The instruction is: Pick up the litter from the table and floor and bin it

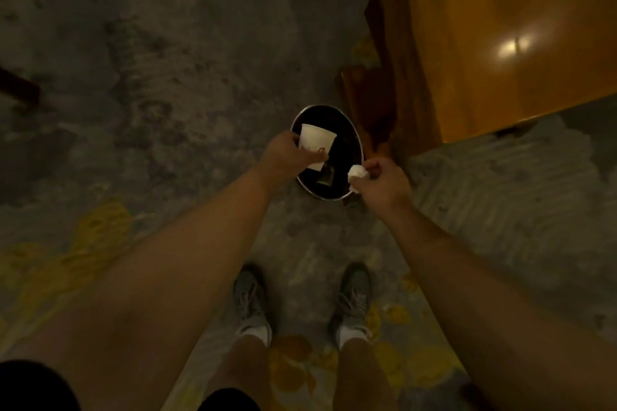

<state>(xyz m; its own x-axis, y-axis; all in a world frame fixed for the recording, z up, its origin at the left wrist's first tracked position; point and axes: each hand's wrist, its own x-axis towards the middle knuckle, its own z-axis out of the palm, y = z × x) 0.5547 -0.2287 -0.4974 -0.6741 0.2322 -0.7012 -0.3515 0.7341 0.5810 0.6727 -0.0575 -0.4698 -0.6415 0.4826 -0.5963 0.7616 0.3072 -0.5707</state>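
Note:
A round bin (354, 130) with a shiny metal rim and dark inside stands on the carpet straight ahead of my feet. My left hand (283, 153) grips a white paper cup (316, 145) with a small red mark, held tilted over the bin's opening. My right hand (384, 182) is closed on a crumpled white tissue (356, 173), which hangs over the bin's near right rim. Something small and pale lies at the bottom of the bin (325, 177); what it is cannot be told.
A glossy wooden table (500, 27) fills the upper right, its dark leg (380, 103) just right of the bin. Grey carpet with yellow patches (133, 60) spreads to the left. My two shoes (250, 304) stand below the bin.

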